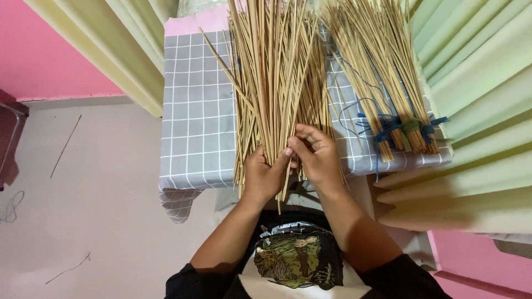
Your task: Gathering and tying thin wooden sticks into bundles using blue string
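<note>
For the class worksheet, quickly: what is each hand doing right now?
Left hand: closed around the loose sticks.
Right hand: fingers curled on the same sticks, pinching some.

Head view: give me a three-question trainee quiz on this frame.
1. True or false: both hands grip the loose stick bundle.
2. Which colour is the cord on the tied bundles? A red, B blue, C white.
3. What covers the table under the sticks?

Key:
1. True: left hand and right hand both clasp its near end.
2. B.
3. A grey checked cloth.
</note>
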